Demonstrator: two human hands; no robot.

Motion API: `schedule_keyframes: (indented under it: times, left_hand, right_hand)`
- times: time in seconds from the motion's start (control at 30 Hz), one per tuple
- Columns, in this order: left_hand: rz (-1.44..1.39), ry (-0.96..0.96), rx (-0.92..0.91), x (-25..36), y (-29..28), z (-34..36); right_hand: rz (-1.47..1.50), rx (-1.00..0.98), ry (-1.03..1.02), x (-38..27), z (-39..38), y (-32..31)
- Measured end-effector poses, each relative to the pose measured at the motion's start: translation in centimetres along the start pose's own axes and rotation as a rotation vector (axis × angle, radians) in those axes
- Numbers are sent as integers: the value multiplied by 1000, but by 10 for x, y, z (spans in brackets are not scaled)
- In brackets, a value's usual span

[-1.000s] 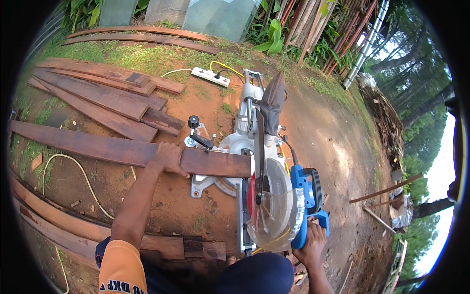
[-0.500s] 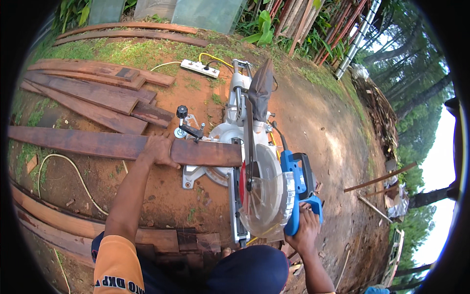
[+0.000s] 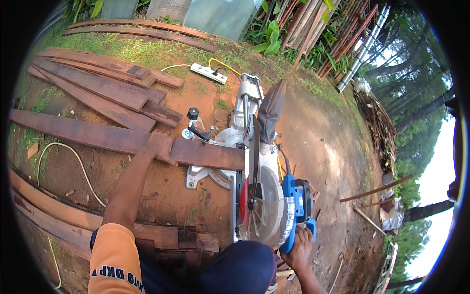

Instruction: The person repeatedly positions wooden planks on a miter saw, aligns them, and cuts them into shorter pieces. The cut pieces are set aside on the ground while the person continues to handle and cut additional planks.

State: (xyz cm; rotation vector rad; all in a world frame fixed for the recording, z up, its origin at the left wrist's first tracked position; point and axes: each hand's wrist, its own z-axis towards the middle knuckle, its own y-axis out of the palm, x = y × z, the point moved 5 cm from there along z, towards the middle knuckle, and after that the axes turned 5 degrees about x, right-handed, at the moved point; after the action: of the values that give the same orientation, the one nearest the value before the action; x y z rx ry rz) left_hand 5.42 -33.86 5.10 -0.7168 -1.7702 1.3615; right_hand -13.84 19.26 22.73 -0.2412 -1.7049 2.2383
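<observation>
My left hand (image 3: 159,147) grips a long dark reddish plank (image 3: 205,154), thumb spread along its near edge. The plank lies across the base (image 3: 196,177) of a sliding mitre saw, its right end at the blade line, near a black clamp (image 3: 198,130). My right hand (image 3: 298,247) is closed on the blue handle (image 3: 309,230) of the saw head. A clear guard (image 3: 274,220) covers part of the disc, with red (image 3: 243,201) showing at its left. A dark dust bag (image 3: 271,110) hangs at the back of the saw.
Planks lie stacked at left (image 3: 93,85) and below (image 3: 63,206). A white power strip (image 3: 208,72) with cables sits behind the saw; a pale cord (image 3: 46,152) loops at left. Glass sheets (image 3: 215,17) and poles (image 3: 318,34) stand behind; scrap wood (image 3: 374,127) lines the right.
The saw head, with my right hand on it, has slid nearer to me relative to the plank. More red shows beside the guard. My left hand stays on the plank.
</observation>
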Motion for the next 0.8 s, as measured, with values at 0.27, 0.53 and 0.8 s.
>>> schedule_keyframes:
  times: [0.27,0.53,0.8]
  left_hand:
    - [-38,16,36,9,-14,-8]
    - [-54,39,116,6,-13,-8]
    - [-42,36,118,4,-5,-6]
  right_hand:
    - [-6,-48,44,10,-3,7]
    - [-6,-9,45,12,9,13]
    - [-54,42,18,19,40,21]
